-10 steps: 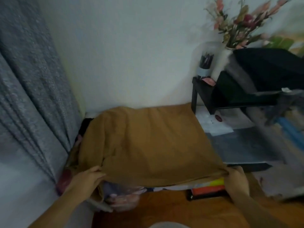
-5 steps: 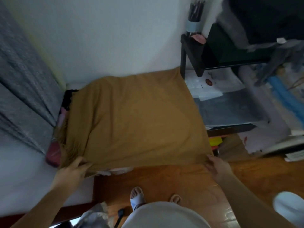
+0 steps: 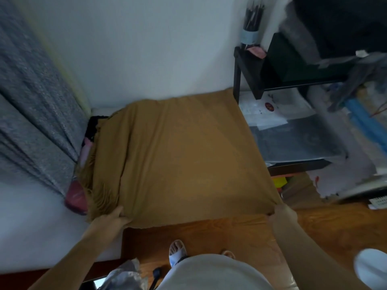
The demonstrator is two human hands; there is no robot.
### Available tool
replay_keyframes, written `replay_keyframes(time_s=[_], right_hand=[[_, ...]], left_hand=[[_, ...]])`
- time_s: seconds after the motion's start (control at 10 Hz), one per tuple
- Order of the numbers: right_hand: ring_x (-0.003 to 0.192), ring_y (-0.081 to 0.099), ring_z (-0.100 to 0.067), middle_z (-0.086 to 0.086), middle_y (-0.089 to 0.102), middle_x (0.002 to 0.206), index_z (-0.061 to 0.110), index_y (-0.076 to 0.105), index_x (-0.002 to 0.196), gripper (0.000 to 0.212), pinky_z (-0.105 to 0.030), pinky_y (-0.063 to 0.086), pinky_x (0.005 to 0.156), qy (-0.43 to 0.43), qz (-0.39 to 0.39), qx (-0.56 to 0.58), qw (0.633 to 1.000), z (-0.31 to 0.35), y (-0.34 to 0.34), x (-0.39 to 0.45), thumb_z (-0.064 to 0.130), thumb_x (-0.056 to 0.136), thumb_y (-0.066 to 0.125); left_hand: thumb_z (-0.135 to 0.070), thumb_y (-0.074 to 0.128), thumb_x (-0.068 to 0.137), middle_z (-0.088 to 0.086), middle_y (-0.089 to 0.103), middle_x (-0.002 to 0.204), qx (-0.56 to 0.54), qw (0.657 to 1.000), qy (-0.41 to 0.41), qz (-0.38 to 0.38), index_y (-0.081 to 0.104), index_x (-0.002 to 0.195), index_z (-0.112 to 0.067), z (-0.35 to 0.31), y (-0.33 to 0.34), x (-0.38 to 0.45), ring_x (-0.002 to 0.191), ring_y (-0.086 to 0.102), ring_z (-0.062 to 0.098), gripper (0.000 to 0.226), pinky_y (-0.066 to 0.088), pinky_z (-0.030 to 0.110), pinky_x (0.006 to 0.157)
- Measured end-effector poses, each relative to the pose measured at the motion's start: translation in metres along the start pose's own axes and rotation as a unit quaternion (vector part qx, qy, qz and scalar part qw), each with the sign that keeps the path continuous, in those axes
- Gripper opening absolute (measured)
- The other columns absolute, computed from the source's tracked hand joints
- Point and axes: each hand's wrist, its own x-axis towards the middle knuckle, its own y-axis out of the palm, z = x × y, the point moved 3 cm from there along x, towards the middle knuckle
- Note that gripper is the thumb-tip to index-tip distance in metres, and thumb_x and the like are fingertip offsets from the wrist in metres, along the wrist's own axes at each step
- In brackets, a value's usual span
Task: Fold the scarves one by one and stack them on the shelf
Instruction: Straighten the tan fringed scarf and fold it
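**Mustard scarf held by its two near corners over the table**

A mustard-brown scarf (image 3: 180,155) lies spread wide across a surface, its far edge against the white wall (image 3: 146,49) and its near edge hanging just over the wooden floor (image 3: 209,233). The cloth is mostly smooth in the middle and right, with long folds and bunched gathers down its left side.

The left hand (image 3: 114,217) grips the near-left corner, fingers curled into the bunched fabric. The right hand (image 3: 281,210) pinches the near-right corner, pulling it to a taut point; its fingertips are tucked under the cloth and cannot be seen in detail.

Just left of the scarf, a pink and dark bundle of other cloth (image 3: 76,197) shows at the edge, beside a grey curtain (image 3: 35,114) that hangs down the left. To the right and farther off stands a black shelf (image 3: 251,74) holding dark folded fabric (image 3: 303,59), with a cup of pencils (image 3: 250,24) on its far-left corner. Below the shelf lie white papers (image 3: 263,114) and a grey sheet (image 3: 293,141), touching the scarf's right edge. Near the bottom, the person's foot in a pale sandal (image 3: 177,253) stands on the floor, and crumpled clear plastic (image 3: 123,277) sits at the near left.
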Motion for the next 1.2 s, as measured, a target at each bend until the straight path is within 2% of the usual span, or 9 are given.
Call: replay_keyframes(time_s=[0.1, 0.2, 0.3, 0.4, 0.5, 0.6, 0.7, 0.9, 1.2], right_hand=[[0.103, 0.059, -0.04, -0.025, 0.06, 0.118, -0.004, 0.054, 0.124, 0.028, -0.047, 0.051, 0.093, -0.047, -0.028, 0.176, 0.983, 0.01, 0.006, -0.008, -0.004, 0.097, 0.048], [0.093, 0.06, -0.025, -0.004, 0.062, 0.105, 0.018, 0.062, 0.116, 0.024, -0.037, 0.049, 0.083, -0.06, -0.061, 0.242, 0.966, 0.056, 0.004, -0.081, 0.01, 0.098, 0.048], [0.093, 0.065, -0.026, -0.004, 0.069, 0.099, 0.018, 0.068, 0.103, 0.017, -0.036, 0.052, 0.079, -0.154, 0.03, 0.187, 0.97, 0.079, 0.023, -0.127, 0.01, 0.095, 0.055], [0.081, 0.066, -0.026, -0.013, 0.07, 0.095, 0.015, 0.065, 0.093, 0.017, -0.034, 0.054, 0.068, -0.173, 0.194, 0.127, 0.957, 0.084, 0.065, -0.178, 0.0, 0.091, 0.057], [0.088, 0.069, -0.028, -0.014, 0.07, 0.102, 0.014, 0.064, 0.104, 0.014, -0.036, 0.059, 0.072, -0.112, 0.325, 0.086, 0.935, 0.089, 0.115, -0.231, 0.005, 0.094, 0.061], [0.09, 0.068, -0.032, -0.017, 0.07, 0.097, 0.011, 0.066, 0.106, 0.013, -0.038, 0.06, 0.077, -0.017, 0.369, 0.119, 0.921, 0.093, 0.15, -0.269, 0.008, 0.094, 0.061], [0.073, 0.063, -0.022, -0.012, 0.067, 0.082, 0.008, 0.068, 0.091, 0.013, -0.021, 0.05, 0.049, 0.003, 0.4, 0.119, 0.909, 0.092, 0.168, -0.291, 0.008, 0.098, 0.058], [0.086, 0.069, -0.027, -0.013, 0.075, 0.093, 0.006, 0.074, 0.101, 0.021, -0.031, 0.052, 0.062, 0.047, 0.393, 0.089, 0.914, 0.082, 0.197, -0.301, 0.016, 0.098, 0.056], [0.074, 0.065, -0.028, -0.015, 0.072, 0.077, 0.004, 0.069, 0.09, 0.022, -0.035, 0.053, 0.061, 0.055, 0.391, 0.084, 0.915, 0.089, 0.218, -0.302, 0.023, 0.097, 0.061]], left_hand=[[-0.049, 0.054, 0.099, -0.005, 0.056, 0.133, 0.115, 0.989, 0.091, 0.007, 0.056, 0.138, -0.035, 0.02, 0.001, 0.007, 0.112, 0.061, 0.013, 0.042, 0.045, 0.025, 0.087], [-0.051, 0.045, 0.101, -0.01, 0.069, 0.113, 0.147, 0.989, 0.012, 0.024, 0.066, 0.115, -0.033, 0.034, -0.013, 0.014, 0.098, 0.065, 0.007, 0.031, 0.045, 0.023, 0.076], [-0.042, 0.052, 0.1, -0.004, 0.073, 0.109, 0.089, 0.987, 0.026, -0.129, 0.072, 0.114, -0.027, 0.006, -0.033, 0.028, 0.095, 0.07, 0.019, 0.028, 0.051, 0.03, 0.077], [-0.045, 0.055, 0.094, -0.001, 0.071, 0.099, 0.013, 0.936, 0.158, -0.313, 0.075, 0.111, -0.021, -0.064, -0.069, 0.022, 0.067, 0.07, 0.024, 0.035, 0.056, 0.033, 0.052], [-0.053, 0.064, 0.087, 0.0, 0.067, 0.104, 0.022, 0.902, 0.231, -0.363, 0.068, 0.124, -0.021, -0.127, -0.09, 0.01, 0.058, 0.065, 0.023, 0.05, 0.053, 0.034, 0.043], [-0.056, 0.053, 0.084, 0.002, 0.064, 0.11, 0.052, 0.914, 0.205, -0.346, 0.055, 0.135, -0.019, -0.144, -0.089, 0.01, 0.057, 0.065, 0.023, 0.063, 0.053, 0.034, 0.043], [-0.044, 0.044, 0.088, 0.005, 0.062, 0.108, 0.054, 0.917, 0.169, -0.357, 0.049, 0.137, -0.017, -0.133, -0.093, 0.013, 0.048, 0.06, 0.021, 0.056, 0.049, 0.032, 0.036], [-0.015, 0.081, 0.071, 0.011, 0.055, 0.112, 0.036, 0.912, 0.143, -0.382, 0.064, 0.122, -0.012, -0.111, -0.094, 0.014, 0.044, 0.056, 0.024, 0.054, 0.048, 0.034, 0.034], [-0.021, 0.05, 0.094, -0.005, 0.061, 0.107, -0.086, 0.901, 0.224, -0.36, 0.073, 0.112, -0.021, -0.066, -0.11, 0.028, 0.063, 0.065, 0.016, 0.029, 0.054, 0.031, 0.045]])
